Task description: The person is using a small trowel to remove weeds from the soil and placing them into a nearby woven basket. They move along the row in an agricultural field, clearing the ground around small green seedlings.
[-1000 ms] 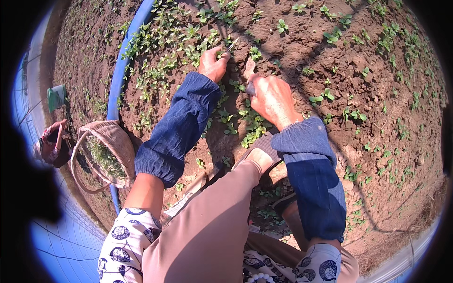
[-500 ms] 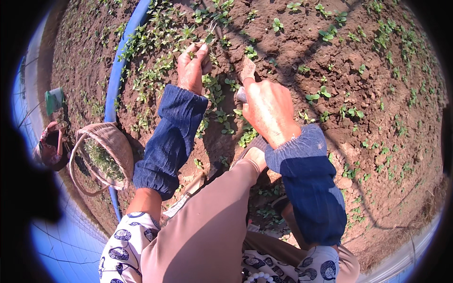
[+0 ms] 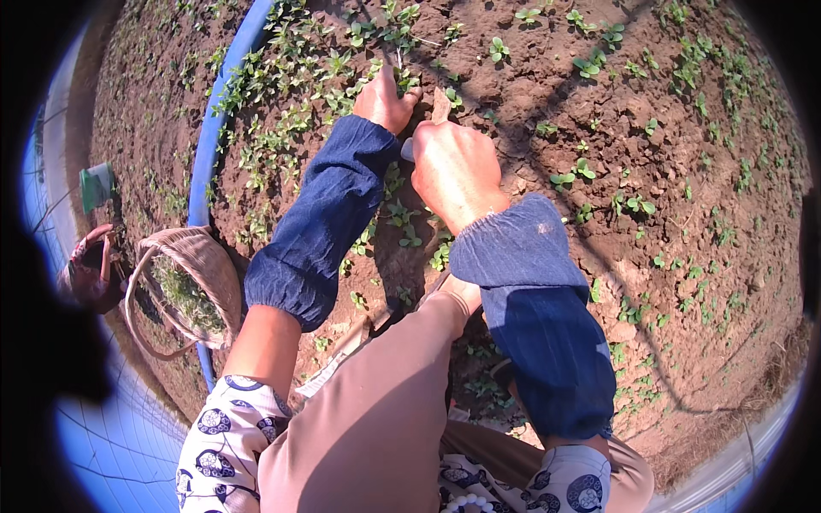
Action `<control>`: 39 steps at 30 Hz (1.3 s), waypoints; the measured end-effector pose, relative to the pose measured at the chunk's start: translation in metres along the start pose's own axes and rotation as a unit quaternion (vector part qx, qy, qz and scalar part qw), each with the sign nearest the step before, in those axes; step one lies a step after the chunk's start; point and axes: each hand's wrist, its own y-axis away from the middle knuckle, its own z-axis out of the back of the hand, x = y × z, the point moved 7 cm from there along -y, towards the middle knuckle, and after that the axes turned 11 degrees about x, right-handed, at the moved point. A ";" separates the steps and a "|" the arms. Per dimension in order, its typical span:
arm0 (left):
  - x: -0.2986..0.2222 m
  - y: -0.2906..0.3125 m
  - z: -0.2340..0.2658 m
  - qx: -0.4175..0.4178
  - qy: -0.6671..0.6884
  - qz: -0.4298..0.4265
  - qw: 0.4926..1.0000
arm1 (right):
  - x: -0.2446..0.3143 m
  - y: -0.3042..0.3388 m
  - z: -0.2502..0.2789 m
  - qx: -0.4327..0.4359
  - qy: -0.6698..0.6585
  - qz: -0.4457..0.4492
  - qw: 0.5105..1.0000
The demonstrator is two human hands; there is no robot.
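My left hand (image 3: pixel 386 101) is low over the soil among small green plants, its fingers closed around a small green plant (image 3: pixel 399 61) whose pale stem or root shows at the fingertips. My hand partly covers the plant. Just to the right, my right hand (image 3: pixel 459 171) grips a small hand trowel (image 3: pixel 440 104). The trowel's flat, earth-coloured blade points away from me, and the grey end of its handle sticks out at the left of my fist. Dark blue sleeve covers wrap both forearms.
To my left a wicker basket (image 3: pixel 195 265) holds pulled greenery, beside a long blue hose (image 3: pixel 205 162). Farther left are a green container (image 3: pixel 97 186) and a dark red bag-like thing with a handle (image 3: pixel 92 265). Seedlings (image 3: pixel 633 203) dot the reddish soil on the right.
My left hand has moved right and slightly down toward my right hand, lowering to the plants. My right hand has shifted a little left and away from me with the trowel.
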 end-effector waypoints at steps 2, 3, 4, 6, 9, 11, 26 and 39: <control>-0.001 -0.004 0.003 -0.017 -0.042 -0.016 0.999 | 0.002 -0.008 -0.005 -0.003 -0.015 0.009 1.000; 0.002 -0.010 0.000 0.001 -0.065 0.009 0.998 | 0.001 -0.012 -0.007 0.004 -0.024 0.005 1.000; 0.003 -0.012 0.000 0.021 -0.087 0.035 0.995 | 0.000 -0.015 -0.010 0.020 -0.025 0.003 0.999; 0.000 -0.012 -0.001 0.024 -0.109 0.016 0.994 | -0.001 -0.021 -0.017 0.053 -0.027 -0.002 0.998; -0.003 -0.014 -0.003 0.025 -0.117 0.010 0.993 | -0.012 -0.027 -0.035 0.065 -0.014 -0.022 0.998; -0.007 -0.011 0.002 0.017 -0.100 -0.005 0.995 | -0.020 -0.024 -0.040 0.046 -0.022 -0.009 0.999; 0.022 -0.010 0.014 0.004 0.316 0.008 0.949 | -0.012 0.004 -0.019 -0.017 0.041 0.032 0.999; 0.000 0.038 0.016 0.162 0.465 0.057 0.868 | -0.011 0.087 0.021 -0.010 -0.071 -0.043 0.997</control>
